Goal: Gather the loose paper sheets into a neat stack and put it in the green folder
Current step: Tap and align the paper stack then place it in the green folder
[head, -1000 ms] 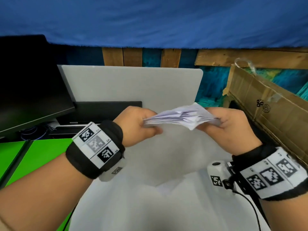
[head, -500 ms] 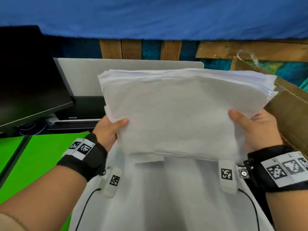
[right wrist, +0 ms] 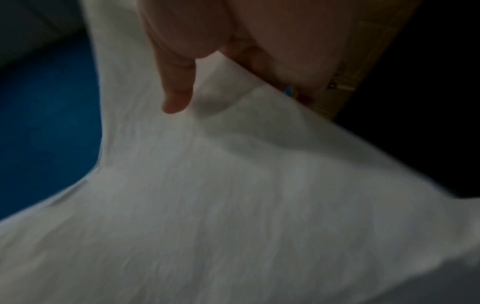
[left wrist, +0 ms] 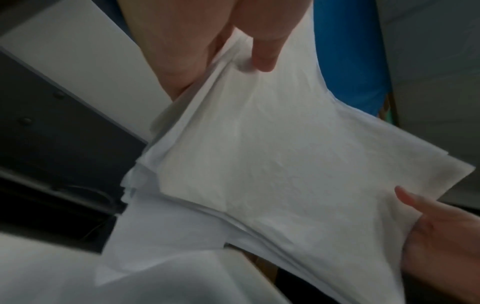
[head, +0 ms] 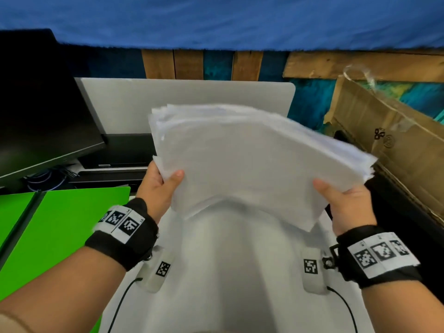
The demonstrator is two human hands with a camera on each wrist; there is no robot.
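A thick stack of white paper sheets (head: pixel 252 159) is held in the air above the white desk (head: pixel 235 272), tilted with its far edge up and its edges uneven. My left hand (head: pixel 161 183) grips the stack's near left corner, thumb on top. My right hand (head: pixel 346 203) grips the near right corner the same way. The left wrist view shows the paper stack (left wrist: pixel 285 160) with my left hand (left wrist: pixel 233 41) pinching its corner. The right wrist view is blurred, with my right hand (right wrist: pixel 197 51) on the paper stack (right wrist: pixel 233 195). The green folder (head: pixel 55 236) lies open at the left.
A black monitor (head: pixel 40 111) stands at the far left above cables. A grey panel (head: pixel 187 102) rises at the desk's back. A cardboard box (head: pixel 396 150) stands at the right. Blue cloth (head: pixel 216 20) hangs behind.
A second ago both hands held the sheets edge-on and bunched. The stack then turned to face me, and has since tilted flatter, its right side dropping and its sheets fanning at the right edge.
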